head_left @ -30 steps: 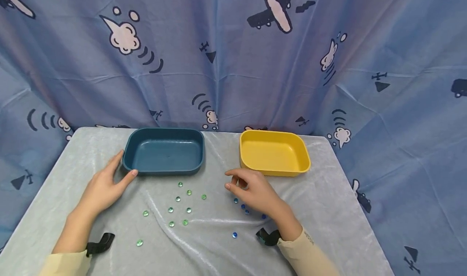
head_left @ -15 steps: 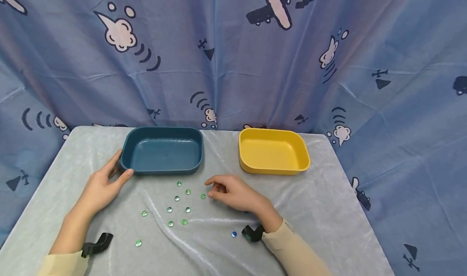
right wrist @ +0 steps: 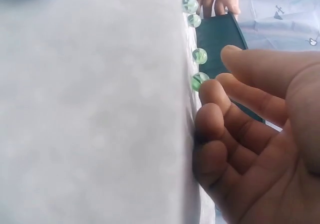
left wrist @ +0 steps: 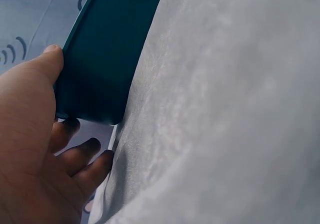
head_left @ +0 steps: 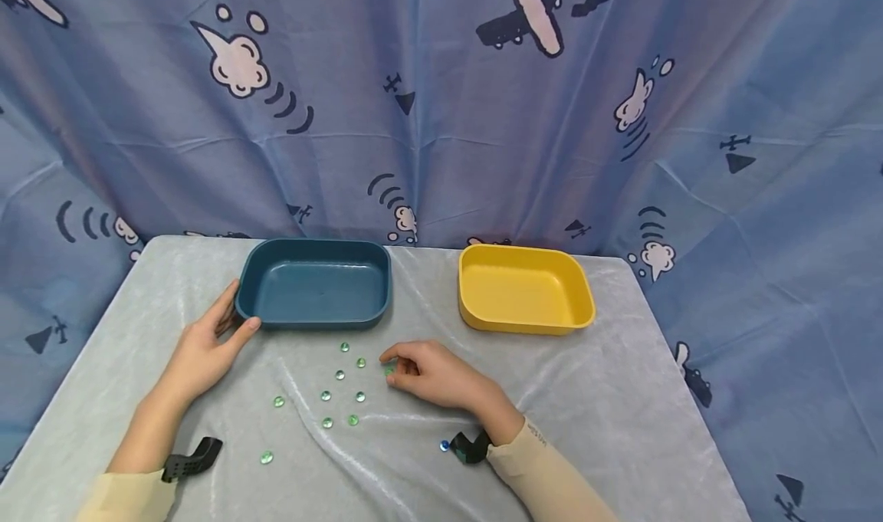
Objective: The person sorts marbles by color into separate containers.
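Note:
My left hand spans the near left corner of a teal plastic tray. Its thumb touches the front rim and its fingers lie along the left side; in the left wrist view the lower fingers bend loosely beneath the tray wall. Below and right of that tray, my right hand is low over the cloth. Its thumb and index finger stand apart on either side of a green glass marble. In the right wrist view a green marble shows just beyond the bent fingertips.
Several green marbles are scattered left of my right hand, two of them farther left. A blue marble lies beside the right wrist's black camera mount. A yellow tray stands back right. A printed blue curtain hangs behind the table.
My right hand has moved left and slightly nearer, from in front of the yellow tray to the green marble. My left hand stays at the teal tray's corner.

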The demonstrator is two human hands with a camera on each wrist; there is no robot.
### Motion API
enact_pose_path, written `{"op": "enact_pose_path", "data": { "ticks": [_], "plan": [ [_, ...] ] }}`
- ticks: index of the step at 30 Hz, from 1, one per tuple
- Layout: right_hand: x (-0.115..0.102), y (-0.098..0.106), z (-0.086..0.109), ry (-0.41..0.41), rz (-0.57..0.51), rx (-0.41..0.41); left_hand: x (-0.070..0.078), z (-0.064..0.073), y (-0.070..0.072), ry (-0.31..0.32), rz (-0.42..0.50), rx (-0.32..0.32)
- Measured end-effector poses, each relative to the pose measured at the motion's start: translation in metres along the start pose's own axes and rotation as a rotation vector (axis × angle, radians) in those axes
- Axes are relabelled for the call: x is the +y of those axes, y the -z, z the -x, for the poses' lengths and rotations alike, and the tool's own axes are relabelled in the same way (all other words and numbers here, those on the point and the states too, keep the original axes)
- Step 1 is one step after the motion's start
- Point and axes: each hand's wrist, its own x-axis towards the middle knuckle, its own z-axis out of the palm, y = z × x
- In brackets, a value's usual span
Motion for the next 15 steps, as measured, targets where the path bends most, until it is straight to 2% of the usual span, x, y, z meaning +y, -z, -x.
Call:
{"op": "enact_pose_path", "data": {
  "ticks": [7, 15],
  "plan": [
    [0.004, -0.006, -0.001, -0.024, 0.018, 0.017, -0.001, 0.001, -0.002, 0.014, 0.006, 0.003],
    [0.002, -0.013, -0.002, -0.061, 0.092, 0.068, -0.002, 0.001, -0.003, 0.022, 0.005, 0.003]
  ]
}}
